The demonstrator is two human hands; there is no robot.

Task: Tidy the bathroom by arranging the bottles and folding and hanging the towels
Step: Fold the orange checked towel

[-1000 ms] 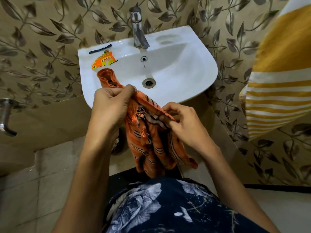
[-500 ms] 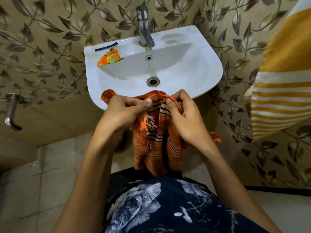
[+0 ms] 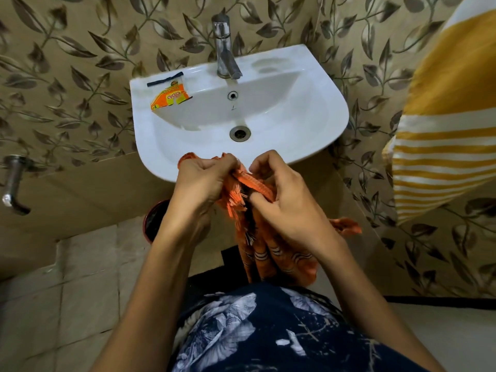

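Observation:
An orange striped towel [image 3: 271, 253] with a frayed fringe hangs bunched in front of me, just below the front rim of the white sink [image 3: 308, 124]. My left hand [image 3: 204, 183] grips its upper edge, fingers curled round the cloth. My right hand [image 3: 284, 200] pinches the towel's hem right beside the left hand, and the rest of the cloth drapes down under that wrist. A yellow and white striped towel [image 3: 442, 124] hangs on the wall at the right. No bottles are in view.
A chrome tap [image 3: 224, 47] stands at the sink's back. An orange sachet [image 3: 170, 99] lies on the sink's left ledge. A metal wall tap [image 3: 12, 183] juts out at the left. A dark red round container [image 3: 155, 218] sits below the sink.
Both hands have bunched the orange towel closer together at the sink's front rim. The right hand has shifted its pinch along the hem, and the cloth's tail now sticks out to the right.

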